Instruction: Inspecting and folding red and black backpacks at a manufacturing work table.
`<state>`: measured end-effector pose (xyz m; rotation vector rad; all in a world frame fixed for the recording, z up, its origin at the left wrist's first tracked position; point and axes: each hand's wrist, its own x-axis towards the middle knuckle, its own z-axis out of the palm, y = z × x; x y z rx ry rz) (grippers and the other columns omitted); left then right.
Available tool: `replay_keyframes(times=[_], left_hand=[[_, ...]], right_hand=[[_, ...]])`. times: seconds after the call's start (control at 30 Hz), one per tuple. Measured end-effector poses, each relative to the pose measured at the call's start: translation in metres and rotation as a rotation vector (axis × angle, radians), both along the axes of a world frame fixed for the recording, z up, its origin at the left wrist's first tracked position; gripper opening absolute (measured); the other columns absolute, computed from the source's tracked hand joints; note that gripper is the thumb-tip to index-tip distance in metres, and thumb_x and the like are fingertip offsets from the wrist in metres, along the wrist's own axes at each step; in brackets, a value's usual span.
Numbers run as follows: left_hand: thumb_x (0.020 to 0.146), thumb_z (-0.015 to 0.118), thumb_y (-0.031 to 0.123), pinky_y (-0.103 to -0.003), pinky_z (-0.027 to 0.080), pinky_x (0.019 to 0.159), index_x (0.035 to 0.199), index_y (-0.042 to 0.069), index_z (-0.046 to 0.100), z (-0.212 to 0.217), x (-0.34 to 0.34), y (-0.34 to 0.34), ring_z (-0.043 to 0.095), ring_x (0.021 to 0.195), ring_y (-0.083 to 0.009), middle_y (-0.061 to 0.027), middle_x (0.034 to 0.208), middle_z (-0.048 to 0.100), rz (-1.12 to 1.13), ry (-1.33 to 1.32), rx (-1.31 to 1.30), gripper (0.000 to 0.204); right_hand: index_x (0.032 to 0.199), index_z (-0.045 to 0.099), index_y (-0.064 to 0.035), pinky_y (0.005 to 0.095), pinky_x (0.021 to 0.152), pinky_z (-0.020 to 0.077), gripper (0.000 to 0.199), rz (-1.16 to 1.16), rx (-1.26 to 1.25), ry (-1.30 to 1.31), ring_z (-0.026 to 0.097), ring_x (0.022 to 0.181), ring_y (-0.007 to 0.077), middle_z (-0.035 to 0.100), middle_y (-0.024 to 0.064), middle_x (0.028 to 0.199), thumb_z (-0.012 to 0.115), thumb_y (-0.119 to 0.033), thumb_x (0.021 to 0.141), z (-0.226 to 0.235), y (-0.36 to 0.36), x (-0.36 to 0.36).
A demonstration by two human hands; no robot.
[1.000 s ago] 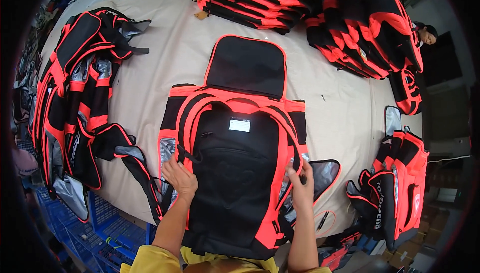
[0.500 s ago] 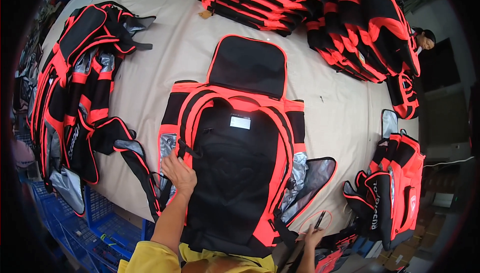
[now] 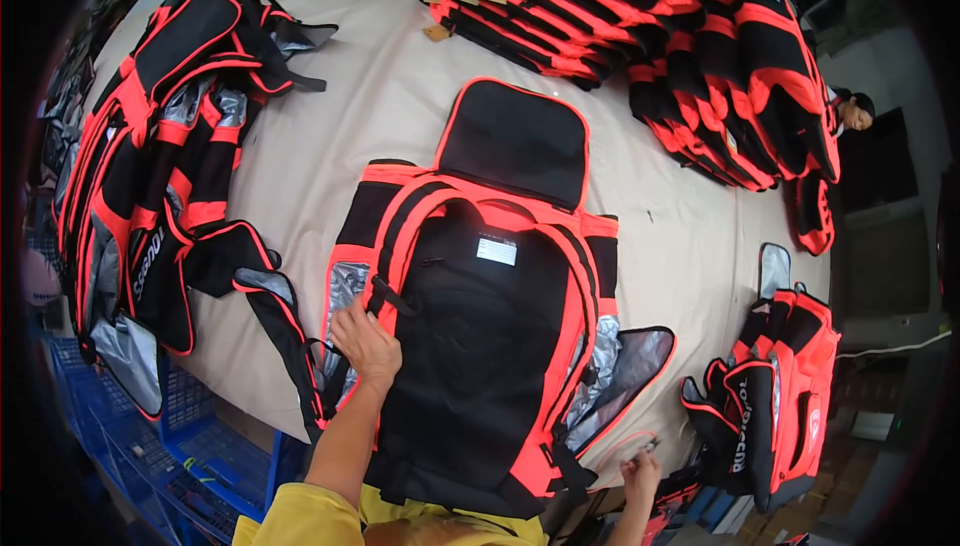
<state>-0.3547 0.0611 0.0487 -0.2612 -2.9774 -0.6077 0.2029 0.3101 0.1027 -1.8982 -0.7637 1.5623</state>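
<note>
Left hand curls its fingers at a shoulder strap of the backpack, which lies just right of it on the bench; whether it grips I cannot tell. Right hand has a small dark object at its fingertips, hold unclear. The backpack should handle soft, light and floppy, its silver lining slippery; the padded strap above the left hand seems surest
</note>
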Motion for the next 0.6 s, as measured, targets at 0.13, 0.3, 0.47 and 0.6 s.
replay_keyframes(times=[0.13,0.3,0.47,0.6], left_hand=[[0.097,0.054,0.015,-0.057,0.031,0.11,0.141,0.003,0.053,0.004,0.0,-0.005,0.045,0.127,-0.0432,-0.0211,0.124,0.055,0.007,0.021,-0.036,0.045],[0.096,0.054,0.015,-0.057,0.031,0.11,0.14,0.004,0.053,0.006,-0.003,0.002,0.045,0.128,-0.0421,-0.02,0.124,0.054,-0.011,0.028,-0.019,0.044],[0.096,0.055,0.015,-0.056,0.031,0.11,0.139,0.004,0.053,0.0,-0.003,0.003,0.045,0.127,-0.0418,-0.0197,0.124,0.054,-0.014,0.02,-0.01,0.044],[0.096,0.055,0.015,-0.056,0.031,0.11,0.14,0.004,0.053,0.002,-0.004,0.004,0.045,0.126,-0.0421,-0.0198,0.123,0.054,-0.023,0.026,-0.007,0.044]], right_hand=[[0.11,0.058,-0.0084,0.0256,0.055,0.0513,0.003,0.148,0.364,0.247,0.06,0.068,0.0113,0.069,0.0069,0.098,0.058,-0.008,0.107,0.144,0.0,-0.175],[0.147,0.054,-0.002,0.0173,0.053,0.0315,0.042,0.828,0.387,0.238,0.038,0.063,-0.0012,0.047,-0.0071,0.081,0.051,-0.026,0.112,0.181,-0.012,-0.387],[0.128,0.063,0.0023,0.0522,0.084,0.0533,0.031,1.194,1.053,-0.607,0.065,0.098,0.0459,0.063,0.0268,0.106,0.059,-0.018,0.106,0.047,0.017,-0.497],[0.123,0.062,-0.0012,0.053,0.08,0.0571,0.027,1.203,1.124,-0.844,0.067,0.096,0.0438,0.065,0.0229,0.104,0.06,-0.021,0.105,-0.001,0.051,-0.482]])
